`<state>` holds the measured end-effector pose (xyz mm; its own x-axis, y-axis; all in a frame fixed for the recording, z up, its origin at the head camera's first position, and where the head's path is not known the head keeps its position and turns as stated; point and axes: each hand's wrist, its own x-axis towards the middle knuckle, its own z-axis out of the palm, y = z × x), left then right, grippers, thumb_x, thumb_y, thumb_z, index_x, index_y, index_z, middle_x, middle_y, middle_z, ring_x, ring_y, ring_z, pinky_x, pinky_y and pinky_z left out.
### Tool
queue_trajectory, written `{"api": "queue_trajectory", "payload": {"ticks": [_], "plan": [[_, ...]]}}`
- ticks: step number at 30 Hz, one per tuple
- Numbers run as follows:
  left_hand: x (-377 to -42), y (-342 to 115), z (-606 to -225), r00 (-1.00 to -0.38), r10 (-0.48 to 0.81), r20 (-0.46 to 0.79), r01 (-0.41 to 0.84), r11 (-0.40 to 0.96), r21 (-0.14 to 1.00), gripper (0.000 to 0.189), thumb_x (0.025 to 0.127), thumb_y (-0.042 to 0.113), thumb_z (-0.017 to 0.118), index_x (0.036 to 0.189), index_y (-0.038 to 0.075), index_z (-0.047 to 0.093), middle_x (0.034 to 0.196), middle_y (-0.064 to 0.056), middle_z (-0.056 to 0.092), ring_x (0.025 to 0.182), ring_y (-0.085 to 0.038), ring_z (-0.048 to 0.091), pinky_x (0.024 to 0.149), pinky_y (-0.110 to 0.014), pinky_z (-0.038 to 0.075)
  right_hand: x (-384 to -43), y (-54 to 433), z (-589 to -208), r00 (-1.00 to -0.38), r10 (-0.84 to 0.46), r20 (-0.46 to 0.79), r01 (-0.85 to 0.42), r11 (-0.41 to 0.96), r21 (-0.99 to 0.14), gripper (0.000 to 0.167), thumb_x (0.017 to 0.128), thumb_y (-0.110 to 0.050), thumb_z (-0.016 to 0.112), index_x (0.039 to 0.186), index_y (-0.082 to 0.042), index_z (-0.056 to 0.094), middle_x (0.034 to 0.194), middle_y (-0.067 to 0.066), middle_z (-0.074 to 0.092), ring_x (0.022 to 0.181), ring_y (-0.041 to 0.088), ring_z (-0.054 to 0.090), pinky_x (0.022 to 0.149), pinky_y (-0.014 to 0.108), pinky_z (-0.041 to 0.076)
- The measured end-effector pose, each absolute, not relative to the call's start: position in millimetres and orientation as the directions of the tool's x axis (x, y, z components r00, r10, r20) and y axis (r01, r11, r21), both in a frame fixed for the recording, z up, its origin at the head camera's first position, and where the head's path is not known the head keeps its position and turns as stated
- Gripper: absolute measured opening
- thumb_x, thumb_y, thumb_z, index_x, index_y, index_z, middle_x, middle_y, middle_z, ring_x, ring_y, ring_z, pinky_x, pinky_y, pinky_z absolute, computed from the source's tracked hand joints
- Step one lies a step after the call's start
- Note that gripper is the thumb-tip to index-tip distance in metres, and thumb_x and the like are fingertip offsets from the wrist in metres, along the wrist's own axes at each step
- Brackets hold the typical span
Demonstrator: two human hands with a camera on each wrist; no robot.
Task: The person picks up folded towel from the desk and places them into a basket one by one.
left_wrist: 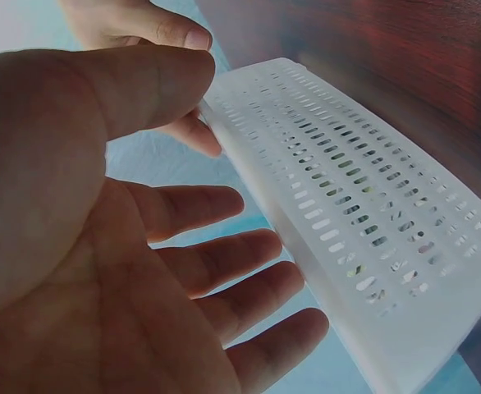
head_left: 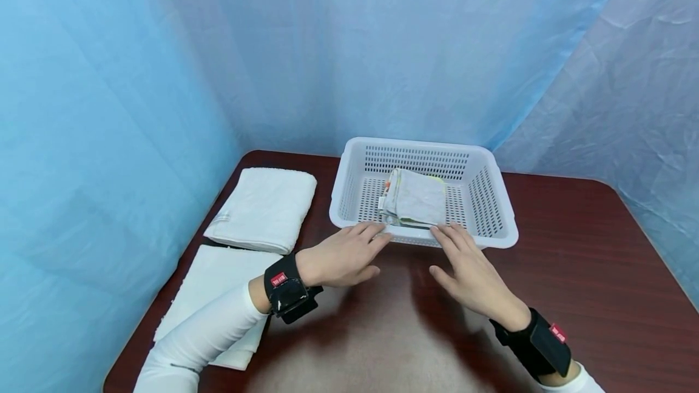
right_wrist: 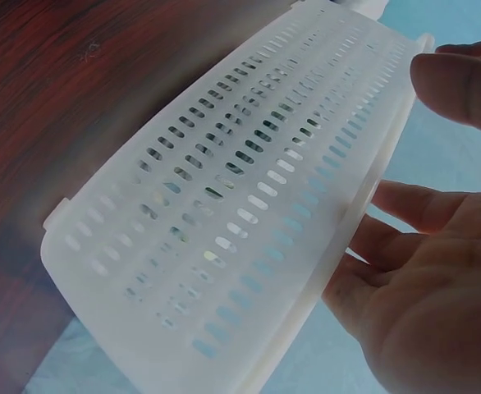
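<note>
A white slotted plastic basket (head_left: 491, 199) stands on the table, with a small stack of folded cloths (head_left: 420, 198) inside, pale with yellow-green edging. My left hand (head_left: 346, 255) is at the basket's near rim, left of the middle, its fingers extended and their tips right at the edge. Also at that rim, farther right, is my right hand (head_left: 468, 272), fingers stretched forward over the edge and thumb held apart. In the left wrist view the left fingers (left_wrist: 249, 254) look loosely straight beside the rim. The right wrist view shows the right fingertips partly hidden behind the rim.
Two folded white towels lie on the left of the dark red-brown table (head_left: 573, 259): a thick one (head_left: 270, 202) at the back and a flatter one (head_left: 218, 278) in front, partly under the left forearm. Light blue curtains (head_left: 327, 47) hang behind the table and on its sides.
</note>
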<state>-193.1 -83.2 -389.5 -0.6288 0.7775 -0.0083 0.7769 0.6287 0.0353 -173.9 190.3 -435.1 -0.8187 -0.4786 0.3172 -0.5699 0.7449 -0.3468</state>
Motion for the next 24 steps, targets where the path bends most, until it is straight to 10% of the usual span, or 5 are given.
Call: {"api": "queue_trajectory", "payload": {"ticks": [24], "plan": [[-183.2, -99.0, -395.8, -0.651, 0.758, 0.038, 0.759, 0.650, 0.034, 0.061, 0.095, 0.033, 0.067, 0.147, 0.010, 0.044, 0.150, -0.012, 0.042, 0.136, -0.027, 0.043, 0.108, -0.043, 0.042, -170.3, 189.7, -439.3, -0.812, -0.494, 0.311, -0.560, 0.809, -0.178, 0.074, 0.085, -0.011, 0.075, 0.149, 0.003, 0.039, 0.151, 0.026, 0.039, 0.141, 0.044, 0.033, 0.114, 0.054, 0.025]]}}
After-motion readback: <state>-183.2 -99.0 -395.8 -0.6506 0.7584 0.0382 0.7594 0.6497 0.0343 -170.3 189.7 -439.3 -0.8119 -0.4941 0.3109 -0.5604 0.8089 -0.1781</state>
